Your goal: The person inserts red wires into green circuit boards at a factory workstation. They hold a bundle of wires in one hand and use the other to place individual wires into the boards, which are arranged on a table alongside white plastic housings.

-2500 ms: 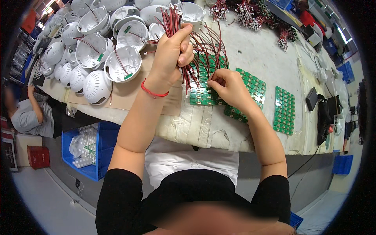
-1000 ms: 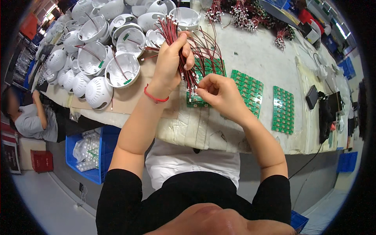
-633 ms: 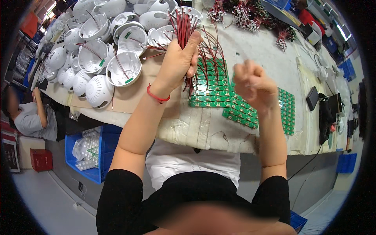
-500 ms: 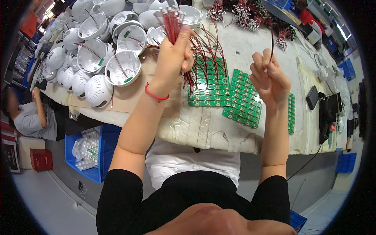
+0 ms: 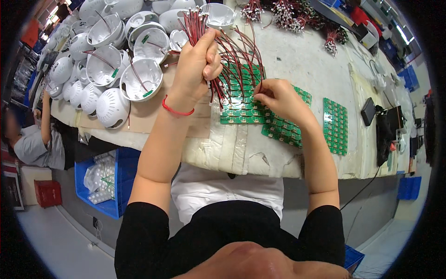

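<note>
My left hand (image 5: 197, 65) is closed around a bundle of red and black wires (image 5: 195, 25) with small white connectors. Their loose ends fan out to the right and hang over green circuit-board panels (image 5: 244, 114). My right hand (image 5: 283, 100) is lower, above the second panel (image 5: 288, 130), thumb and forefinger pinched together. A thin dark wire (image 5: 257, 56) runs down to those fingertips; its end is hidden there. Another green panel (image 5: 335, 125) lies to the right, apart from both hands.
White plastic dome housings (image 5: 141, 79), some with a wire and small green board inside, crowd the table's left. More wire bundles (image 5: 292, 16) lie at the back. A black box (image 5: 368, 111) sits at right. A blue bin (image 5: 116, 186) stands below left, near another person (image 5: 39, 144).
My right hand has moved left and down, from raised at the right with a wire to beside the hanging wires. My left hand still grips the bundle and has shifted slightly left.
</note>
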{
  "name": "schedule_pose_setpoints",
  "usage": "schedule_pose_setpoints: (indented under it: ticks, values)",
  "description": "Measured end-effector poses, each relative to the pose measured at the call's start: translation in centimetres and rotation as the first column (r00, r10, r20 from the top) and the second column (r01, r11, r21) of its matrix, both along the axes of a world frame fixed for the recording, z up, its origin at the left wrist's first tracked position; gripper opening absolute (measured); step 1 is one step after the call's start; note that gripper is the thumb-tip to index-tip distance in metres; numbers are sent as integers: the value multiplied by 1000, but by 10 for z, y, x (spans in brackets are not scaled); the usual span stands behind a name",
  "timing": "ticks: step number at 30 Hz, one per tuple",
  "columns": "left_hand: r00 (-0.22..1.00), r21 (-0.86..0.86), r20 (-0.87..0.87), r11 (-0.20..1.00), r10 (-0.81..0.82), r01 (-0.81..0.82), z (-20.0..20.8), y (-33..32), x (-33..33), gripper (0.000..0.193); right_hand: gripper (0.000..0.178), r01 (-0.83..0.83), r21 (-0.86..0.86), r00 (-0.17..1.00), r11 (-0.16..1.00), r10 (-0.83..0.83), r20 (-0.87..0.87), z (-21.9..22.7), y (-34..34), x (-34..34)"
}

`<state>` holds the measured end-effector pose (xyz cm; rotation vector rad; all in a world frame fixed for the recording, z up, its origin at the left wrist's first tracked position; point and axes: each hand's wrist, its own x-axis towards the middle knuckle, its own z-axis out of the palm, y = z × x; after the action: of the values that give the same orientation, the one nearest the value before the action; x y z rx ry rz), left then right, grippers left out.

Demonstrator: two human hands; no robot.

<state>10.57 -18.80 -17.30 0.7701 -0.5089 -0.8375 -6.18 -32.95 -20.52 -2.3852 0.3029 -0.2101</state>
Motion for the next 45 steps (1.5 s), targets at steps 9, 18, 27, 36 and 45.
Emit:
schedule_pose_setpoints:
  ticks: [9,18,27,36,45]
  values:
    - [1000,9,-3,1000,23,-23,1,1,1,18,10,-74,-136,994,988,85,71,-3,2,1]
    - [1000,13,-10,1000,21,-21,1,1,0,19,8,-122,-254,987,959,144,71,-11,6,4]
    - [999,-36,-47,999,-18,16,1,0,1,19,12,-115,-95,988,989,124,97,-8,0,1]
    - [997,-82,-64,996,-52,47,-1,-1,-4,22,21,-74,166,980,983,41,193,26,44,-2]
    - [986,215,64,963,152,-162,17,-6,-22,27,16,-190,846,977,499,13,211,35,15,-17]
